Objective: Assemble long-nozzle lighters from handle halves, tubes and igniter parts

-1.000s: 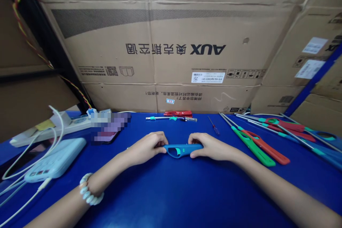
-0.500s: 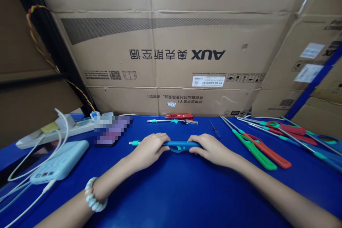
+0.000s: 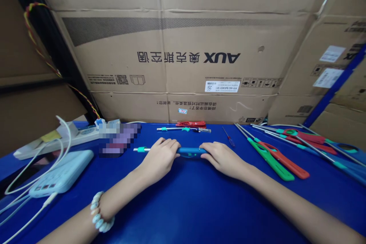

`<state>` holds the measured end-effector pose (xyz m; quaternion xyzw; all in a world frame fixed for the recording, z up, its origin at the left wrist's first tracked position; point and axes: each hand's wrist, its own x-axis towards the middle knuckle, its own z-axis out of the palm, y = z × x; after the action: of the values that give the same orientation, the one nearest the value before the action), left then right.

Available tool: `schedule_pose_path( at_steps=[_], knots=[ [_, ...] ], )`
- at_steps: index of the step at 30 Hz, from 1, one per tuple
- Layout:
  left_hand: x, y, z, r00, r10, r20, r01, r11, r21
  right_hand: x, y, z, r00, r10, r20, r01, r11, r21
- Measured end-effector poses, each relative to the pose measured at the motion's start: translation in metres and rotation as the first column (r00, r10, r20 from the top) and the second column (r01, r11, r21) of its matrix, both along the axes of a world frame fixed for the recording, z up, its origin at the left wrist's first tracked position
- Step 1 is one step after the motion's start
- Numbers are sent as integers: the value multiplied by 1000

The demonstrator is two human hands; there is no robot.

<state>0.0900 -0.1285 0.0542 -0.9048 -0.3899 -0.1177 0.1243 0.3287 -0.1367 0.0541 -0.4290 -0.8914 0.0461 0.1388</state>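
Both hands press on a blue long-nosed lighter (image 3: pixel 190 151) lying across the blue table (image 3: pixel 183 206). My left hand (image 3: pixel 161 157) covers its left part, fingers curled over it. The lighter's metal tube with a teal collar (image 3: pixel 140 149) sticks out left of that hand. My right hand (image 3: pixel 219 157) grips the handle end, fingers bent over it. A pale bead bracelet (image 3: pixel 100 215) circles my left wrist.
Behind the hands lie a bare metal tube (image 3: pixel 183 129), a red part (image 3: pixel 190 124) and a small screwdriver (image 3: pixel 229 137). Several finished lighters, green (image 3: pixel 268 158), red and blue, lie at right. A power bank (image 3: pixel 61 175), cables and a power strip sit at left. Cardboard boxes (image 3: pixel 183 53) wall the back.
The lighter has rolled from lying flat to edge-on, and its metal tube now shows left of my left hand. Both hands have shifted slightly away from me.
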Motion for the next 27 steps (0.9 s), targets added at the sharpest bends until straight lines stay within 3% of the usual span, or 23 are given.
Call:
schedule_pose_path(
  at_steps=[5,12,21,27],
  knots=[
    [5,-6,-1,999,-17,-32,20,995,97,-4,-6,1,999,11,50,-13,1000,26],
    [11,-11,-6,992,-111,-65,121,975,185,-12,-12,-4,995,37,94,-30,997,-68],
    [12,-11,-6,989,-133,-64,143,972,187,-14,-15,-5,991,36,130,-31,998,-45],
    [8,-6,-1,984,-175,-41,179,979,103,-17,-13,-6,974,-15,227,18,1000,-10]
  ],
)
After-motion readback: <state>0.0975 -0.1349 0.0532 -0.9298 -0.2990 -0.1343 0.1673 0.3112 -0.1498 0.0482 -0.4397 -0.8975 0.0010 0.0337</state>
